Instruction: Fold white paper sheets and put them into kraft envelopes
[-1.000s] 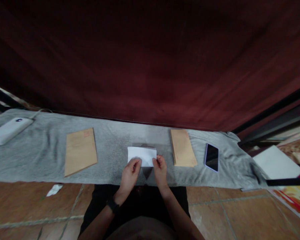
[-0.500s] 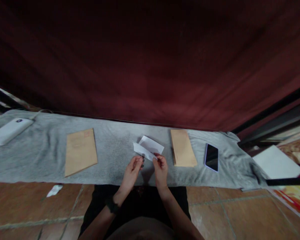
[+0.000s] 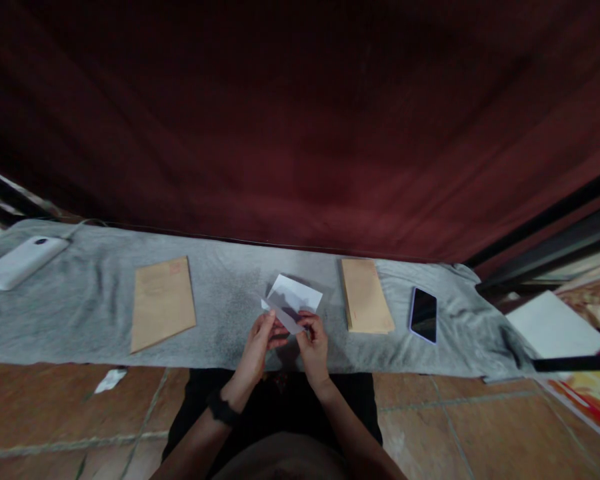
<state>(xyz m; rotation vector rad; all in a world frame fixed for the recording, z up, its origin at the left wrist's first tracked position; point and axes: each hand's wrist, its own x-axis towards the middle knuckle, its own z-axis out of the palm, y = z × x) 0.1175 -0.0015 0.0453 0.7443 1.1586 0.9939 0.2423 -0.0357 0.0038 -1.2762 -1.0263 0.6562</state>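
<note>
A white sheet of paper [image 3: 296,293], bent by a crease with one flap toward me, is between my two hands above the grey cloth. My left hand [image 3: 260,340] pinches the flap's left part, thumb on top and fingers beneath. At the flap's right end, my right hand [image 3: 314,343] grips the paper between thumb and fingers. To the right of my hands lies a stack of brown envelopes [image 3: 367,297]. Farther off to the left, more brown envelopes [image 3: 163,305] lie on the cloth, with red print at the top corner.
A phone [image 3: 423,315] lies right of the envelope stack. A white device [image 3: 23,262] with a cable rests at the far left of the grey cloth [image 3: 230,273]. Behind stands a dark red panel [image 3: 300,167]. A paper scrap [image 3: 111,381] is on the tiled floor.
My left hand has taken hold of the paper's left part, where its fingers were just apart from it. My right hand and the paper have shifted slightly left, and the flap has tilted.
</note>
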